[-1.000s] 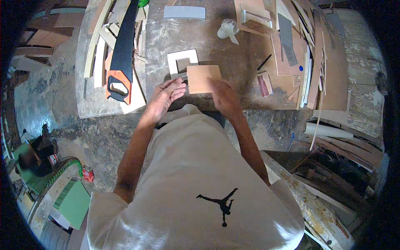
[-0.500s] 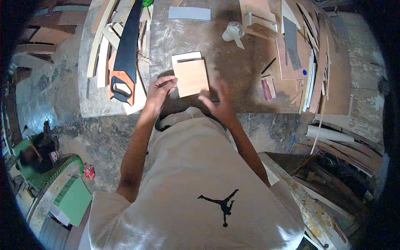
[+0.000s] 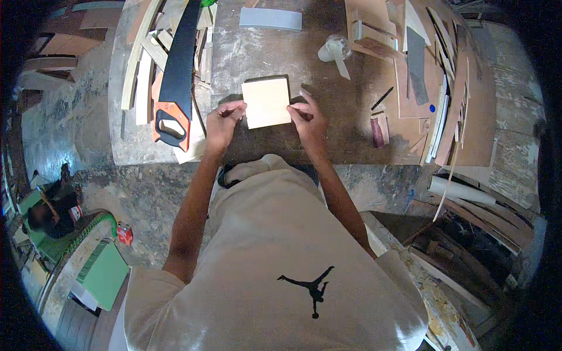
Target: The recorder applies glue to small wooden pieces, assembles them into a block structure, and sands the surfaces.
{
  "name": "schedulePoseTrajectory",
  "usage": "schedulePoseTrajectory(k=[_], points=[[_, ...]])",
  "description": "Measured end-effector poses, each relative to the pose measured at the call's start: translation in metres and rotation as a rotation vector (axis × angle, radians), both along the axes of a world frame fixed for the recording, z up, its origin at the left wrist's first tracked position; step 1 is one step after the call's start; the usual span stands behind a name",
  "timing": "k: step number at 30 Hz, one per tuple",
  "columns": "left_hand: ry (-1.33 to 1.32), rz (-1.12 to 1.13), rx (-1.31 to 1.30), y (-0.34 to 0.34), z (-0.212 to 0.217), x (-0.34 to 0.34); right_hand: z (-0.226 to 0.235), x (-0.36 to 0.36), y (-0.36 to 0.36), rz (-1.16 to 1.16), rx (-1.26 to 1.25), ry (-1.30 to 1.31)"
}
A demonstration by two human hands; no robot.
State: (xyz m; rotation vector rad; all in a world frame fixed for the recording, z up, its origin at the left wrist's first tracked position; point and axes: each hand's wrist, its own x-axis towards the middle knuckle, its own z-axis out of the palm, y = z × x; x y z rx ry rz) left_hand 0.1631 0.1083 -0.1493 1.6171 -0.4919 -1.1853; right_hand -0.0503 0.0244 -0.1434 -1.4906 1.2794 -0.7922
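Observation:
A pale square wooden board (image 3: 266,103) lies flat on the grey workbench (image 3: 328,134), squarely covering something beneath it. My left hand (image 3: 222,121) pinches its left edge with the fingertips. My right hand (image 3: 307,117) grips its right edge, fingers curled on the rim. Both forearms reach up from my pale shirt at the lower middle.
A hand saw with black blade and orange handle (image 3: 175,82) lies left among wooden strips. A grey block (image 3: 270,19) lies at the far edge, a white glue bottle (image 3: 333,50) to its right. Boards, a pencil (image 3: 381,98) and offcuts (image 3: 421,70) crowd the right side.
The square board slid from beside the white frame onto it, covering it. Both hands moved from the near edge to the board's left and right sides.

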Motion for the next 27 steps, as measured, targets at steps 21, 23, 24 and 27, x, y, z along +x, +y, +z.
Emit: schedulePoseTrajectory(k=[21, 23, 24, 27], points=[[-0.414, 0.060, 0.023, -0.007, -0.023, -0.012, -0.015, 0.008, -0.001, -0.032, 0.082, 0.030], [-0.464, 0.048, -0.001, -0.007, -0.022, -0.012, -0.018, 0.008, -0.002, -0.044, 0.039, 0.043], [-0.516, 0.038, -0.027, -0.007, -0.021, -0.013, -0.019, 0.008, -0.002, -0.045, 0.039, 0.044], [-0.403, 0.064, -0.007, -0.007, -0.020, -0.013, -0.018, 0.009, -0.003, -0.047, 0.045, 0.057]])
